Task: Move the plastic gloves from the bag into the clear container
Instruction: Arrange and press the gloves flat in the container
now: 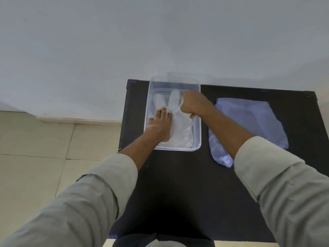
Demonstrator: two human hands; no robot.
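A clear rectangular container (197,132) stands at the back left of a black table. Translucent plastic gloves (179,129) lie flat inside it, their fingers pointing towards the wall. My left hand (159,124) rests palm down on the gloves, fingers spread. My right hand (193,104) is curled into a fist over the container's right side and pinches the edge of the top glove. The plastic bag (252,122), flat and bluish, lies on the table to the right of the container.
The black table (178,184) stands against a pale wall (160,32). A tiled floor (35,148) lies to the left, past the table's left edge. My grey sleeves cover both forearms.
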